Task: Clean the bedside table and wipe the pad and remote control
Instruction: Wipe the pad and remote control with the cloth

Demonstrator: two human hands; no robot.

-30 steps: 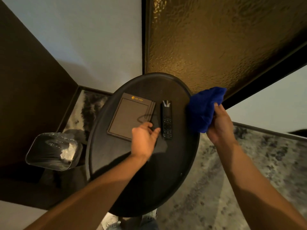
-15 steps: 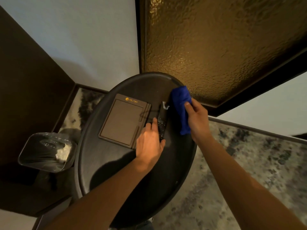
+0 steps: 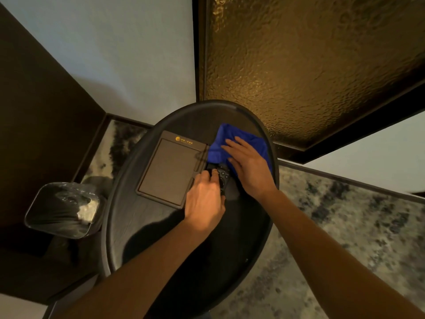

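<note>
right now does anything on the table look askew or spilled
Nothing stands out. The pad lies flat on the table, the remote control beside it, half covered by the blue cloth; no spill shows.

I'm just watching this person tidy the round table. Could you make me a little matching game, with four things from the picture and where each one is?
Things:
1. blue cloth
2. remote control
3. pad
4. trash bin

Places:
A. on the floor, left of the table
B. flat under the right hand
C. on the table's left part, gold logo at its top
D. gripped by the left hand

Pairs: 1-B, 2-D, 3-C, 4-A
</note>
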